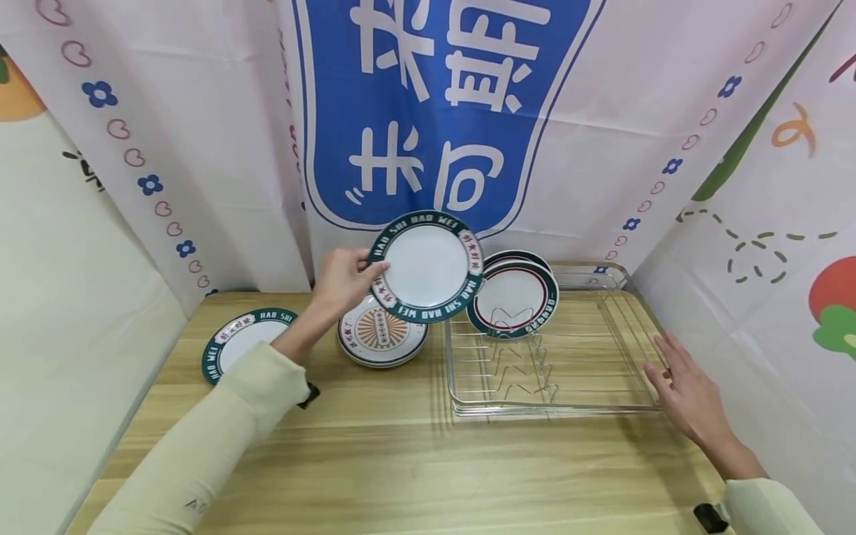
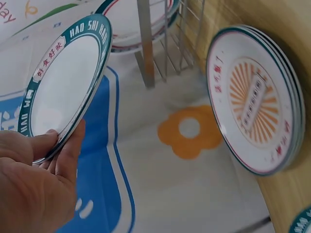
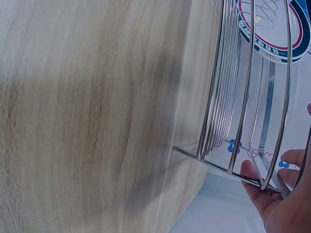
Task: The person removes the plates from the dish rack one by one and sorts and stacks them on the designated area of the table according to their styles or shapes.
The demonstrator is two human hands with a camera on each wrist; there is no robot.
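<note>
My left hand [image 1: 344, 281] pinches a white plate [image 1: 428, 266] with a green lettered rim, thumb on its face and fingers behind. The plate is tilted up in the air, left of the wire dish rack [image 1: 555, 407]. In the left wrist view, the same plate [image 2: 68, 82] shows its bare white middle. Two green-rimmed plates [image 1: 513, 297] with red inner rings lean at the rack's back left. My right hand [image 1: 692, 390] is at the rack's right side, its fingers fairly straight. In the right wrist view, that hand [image 3: 286, 204] touches the rack's end wires.
A stack of plates [image 1: 383, 334] with an orange sunburst design sits left of the rack. Farther left, another green-rimmed plate [image 1: 250, 338] lies partly behind my left forearm. The wooden table [image 1: 428, 468] meets a printed cloth backdrop [image 1: 221, 148].
</note>
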